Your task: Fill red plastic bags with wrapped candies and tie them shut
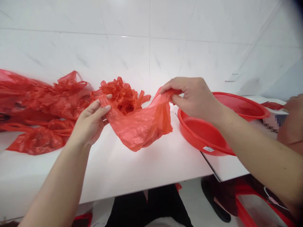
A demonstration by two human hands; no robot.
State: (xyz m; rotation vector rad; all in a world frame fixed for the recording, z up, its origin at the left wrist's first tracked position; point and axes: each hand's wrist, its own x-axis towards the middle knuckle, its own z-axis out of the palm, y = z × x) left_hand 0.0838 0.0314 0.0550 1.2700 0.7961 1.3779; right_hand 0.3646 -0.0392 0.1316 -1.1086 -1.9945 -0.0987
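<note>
A thin red plastic bag (139, 129) is stretched between my two hands above the white table. My left hand (91, 121) pinches one end of it between thumb and fingers. At the other end, my right hand (191, 96) grips a gathered part, with its fingers closed on the plastic. Just behind the bag lies a crumpled heap of red bags (120, 91). More red plastic bags (68, 97) are piled to the left, close to my left hand. Beneath my right forearm stands a red plastic colander (193, 138), partly hidden by the arm.
Another red colander (246, 97) stands behind the first, near a person's arm (291, 129) at the right edge. The white table (151, 167) backs onto a tiled wall (127, 53). A red-rimmed container (246, 211) is on the floor at lower right.
</note>
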